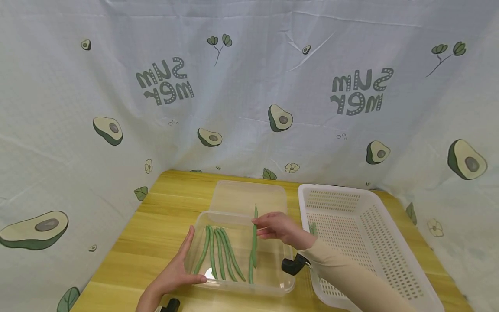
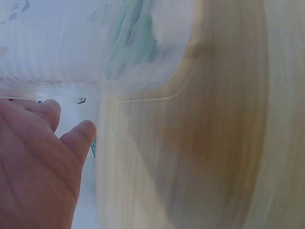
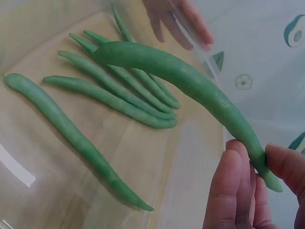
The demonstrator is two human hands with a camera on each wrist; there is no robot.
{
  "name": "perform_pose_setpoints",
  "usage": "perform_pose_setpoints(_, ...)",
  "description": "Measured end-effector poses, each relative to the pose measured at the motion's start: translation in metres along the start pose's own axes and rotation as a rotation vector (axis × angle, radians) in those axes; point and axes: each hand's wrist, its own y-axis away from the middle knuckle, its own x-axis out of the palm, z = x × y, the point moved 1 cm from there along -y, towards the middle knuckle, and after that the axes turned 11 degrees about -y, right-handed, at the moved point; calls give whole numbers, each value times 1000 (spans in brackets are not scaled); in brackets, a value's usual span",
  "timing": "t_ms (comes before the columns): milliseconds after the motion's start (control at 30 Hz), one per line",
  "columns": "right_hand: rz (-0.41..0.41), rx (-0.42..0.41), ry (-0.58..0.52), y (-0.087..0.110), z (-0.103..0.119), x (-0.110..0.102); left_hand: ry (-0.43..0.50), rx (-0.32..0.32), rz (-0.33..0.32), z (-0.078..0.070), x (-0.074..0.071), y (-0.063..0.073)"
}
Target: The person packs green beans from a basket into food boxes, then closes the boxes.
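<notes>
R hand (image 1: 278, 229) has one green bean (image 3: 205, 91) pinched btwn thumb & fingers, over the clear box (image 1: 270, 264) at approx its 1 o'clock. L hand (image 1: 175, 273), fingers apart, steadies the box at 8 o'clock. Progress: six beans (image 1: 220, 253) lie in the box; the white basket (image 1: 343, 236), at 3 o'clock, has a few left (image 1: 313, 229), tho the R forearm hides part, so can't count exact no.
</notes>
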Motion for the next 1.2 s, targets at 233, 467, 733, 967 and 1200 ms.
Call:
perform_pose_setpoints(233,50,39,-6,1,-12,11,2,-5,-3,-2,0,0)
perform_pose_setpoints(467,38,87,-32,0,-22,14,-4,2,-6,-2,0,0)
perform_pose_setpoints(733,36,131,4,2,-21,10,-7,1,-6,-2,-1,0)
perform_pose_setpoints(967,5,131,-6,6,-9,-5,10,-12,-3,-1,-2,1)
perform_pose_setpoints(1200,-91,60,-92,20,21,-49,28,-13,6,0,-1,0)
